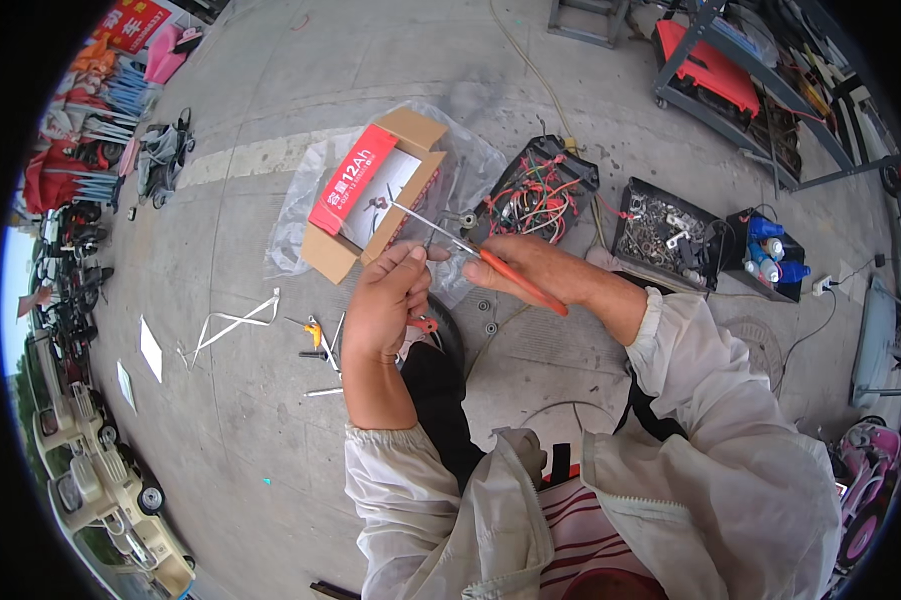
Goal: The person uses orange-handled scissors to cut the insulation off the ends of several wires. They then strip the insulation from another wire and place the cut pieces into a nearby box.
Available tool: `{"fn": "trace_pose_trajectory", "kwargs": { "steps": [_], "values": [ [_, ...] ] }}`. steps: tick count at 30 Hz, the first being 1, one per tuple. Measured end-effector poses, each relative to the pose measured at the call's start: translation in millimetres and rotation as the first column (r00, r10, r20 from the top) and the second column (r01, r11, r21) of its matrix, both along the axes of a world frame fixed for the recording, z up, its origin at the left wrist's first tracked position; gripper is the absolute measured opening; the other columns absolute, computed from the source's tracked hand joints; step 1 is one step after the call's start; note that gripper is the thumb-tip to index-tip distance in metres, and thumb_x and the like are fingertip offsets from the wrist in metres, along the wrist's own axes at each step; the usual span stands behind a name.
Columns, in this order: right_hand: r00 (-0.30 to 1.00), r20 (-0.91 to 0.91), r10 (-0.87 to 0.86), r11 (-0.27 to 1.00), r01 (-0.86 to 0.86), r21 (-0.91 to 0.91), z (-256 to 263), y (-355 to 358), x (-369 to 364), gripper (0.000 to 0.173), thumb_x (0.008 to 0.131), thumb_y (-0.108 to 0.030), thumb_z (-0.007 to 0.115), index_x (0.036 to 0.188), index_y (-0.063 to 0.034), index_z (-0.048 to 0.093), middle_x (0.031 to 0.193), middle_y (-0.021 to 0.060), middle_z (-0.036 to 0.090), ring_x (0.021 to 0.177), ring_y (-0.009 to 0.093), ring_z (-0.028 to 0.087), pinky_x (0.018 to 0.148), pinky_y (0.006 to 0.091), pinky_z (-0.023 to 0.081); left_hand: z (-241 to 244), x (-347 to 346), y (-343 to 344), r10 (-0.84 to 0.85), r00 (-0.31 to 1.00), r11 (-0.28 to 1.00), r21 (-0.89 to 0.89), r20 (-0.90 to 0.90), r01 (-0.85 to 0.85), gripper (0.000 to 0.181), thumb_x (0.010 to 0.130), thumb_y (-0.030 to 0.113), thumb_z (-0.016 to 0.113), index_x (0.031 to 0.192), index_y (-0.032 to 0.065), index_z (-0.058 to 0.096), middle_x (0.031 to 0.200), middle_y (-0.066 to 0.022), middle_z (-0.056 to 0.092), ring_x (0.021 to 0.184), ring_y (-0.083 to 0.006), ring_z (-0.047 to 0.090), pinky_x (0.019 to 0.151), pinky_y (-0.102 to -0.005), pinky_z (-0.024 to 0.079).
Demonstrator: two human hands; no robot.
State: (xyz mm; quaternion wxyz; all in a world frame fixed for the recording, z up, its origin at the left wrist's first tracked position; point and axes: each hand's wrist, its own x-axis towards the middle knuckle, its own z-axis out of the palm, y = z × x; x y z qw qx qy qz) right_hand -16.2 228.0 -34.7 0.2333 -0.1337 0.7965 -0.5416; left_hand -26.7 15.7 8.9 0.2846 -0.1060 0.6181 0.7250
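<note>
My right hand (533,266) is closed around a tool with an orange handle (522,281) and a long, thin metal shaft; its exact kind is unclear. The shaft points up and left over an open cardboard box (330,255) with a red flap. My left hand (390,300) pinches a small, thin dark piece (429,238) close beside the shaft. A red piece (423,324) shows under the left hand; whether that hand touches it cannot be told. Clear plastic wrap (289,236) lies beneath the box. To the right, a black tray (589,176) holds tangled wires (537,195).
Farther right stand a black bin of metal hardware (664,232) and a box of blue and white bottles (769,251). An orange-handled tool (314,332) and a white strap (229,322) lie left on the concrete. A metal rack (780,82) stands upper right.
</note>
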Motion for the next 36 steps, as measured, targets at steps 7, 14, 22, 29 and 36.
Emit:
{"fn": "trace_pose_trajectory", "kwargs": {
  "steps": [7,14,22,29,36],
  "values": [
    [0.978,0.206,0.020,0.991,0.008,-0.135,2.0,-7.9,3.6,0.057,0.091,-0.057,0.052,0.075,-0.0020,0.058,0.054,0.0024,0.044,0.050,0.014,0.049,0.049,0.0310,0.043,-5.2,-1.5,-9.1,0.021,0.997,0.999,-0.029,-0.080,-0.023,0.042,0.088,0.015,0.061,0.124,-0.0044,0.050,0.076,-0.0017,0.051,0.054,-0.0077,0.042,0.051,-0.0229,0.037],
    [0.855,0.469,0.223,0.940,-0.060,-0.337,12.4,-13.3,14.5,0.041,0.092,-0.041,0.055,0.075,-0.0028,0.055,0.052,-0.0002,0.043,0.046,0.010,0.045,0.045,0.0277,0.040,-4.4,-1.9,-6.4,-0.024,0.999,0.894,0.448,-0.022,0.031,0.079,0.074,0.002,0.061,0.144,-0.0043,0.026,0.124,-0.0220,0.050,0.053,-0.0097,0.045,0.045,-0.0245,0.040],
    [0.909,0.379,0.174,0.962,-0.075,-0.263,18.9,-13.8,17.2,0.041,0.090,-0.040,0.055,0.072,-0.0034,0.054,0.057,0.0000,0.044,0.047,0.010,0.043,0.042,0.0276,0.037,-17.7,-3.7,-7.9,-0.078,0.994,0.845,0.535,0.078,0.025,0.073,0.075,0.014,0.057,0.140,-0.0067,0.030,0.119,-0.0184,0.050,0.052,-0.0083,0.039,0.041,-0.0195,0.032],
    [0.952,0.250,0.174,0.951,-0.097,-0.294,11.4,-13.6,19.4,0.042,0.092,-0.040,0.053,0.074,-0.0029,0.054,0.058,-0.0007,0.044,0.052,0.010,0.043,0.046,0.0276,0.035,-20.1,4.0,5.7,0.056,0.994,0.854,0.511,0.097,-0.098,0.064,0.073,0.017,0.057,0.130,-0.0070,0.041,0.116,-0.0183,0.051,0.062,-0.0129,0.043,0.052,-0.0262,0.040],
    [0.990,0.053,0.130,0.971,-0.116,-0.207,-0.4,-14.0,17.2,0.042,0.093,-0.040,0.051,0.072,-0.0028,0.053,0.059,-0.0002,0.047,0.054,0.011,0.045,0.049,0.0301,0.038,-28.6,-1.9,-9.1,-0.065,0.978,0.808,0.586,0.197,-0.065,0.048,0.077,0.004,0.051,0.123,-0.0075,0.043,0.111,-0.0194,0.052,0.060,-0.0093,0.041,0.045,-0.0192,0.035]
  ]
}}
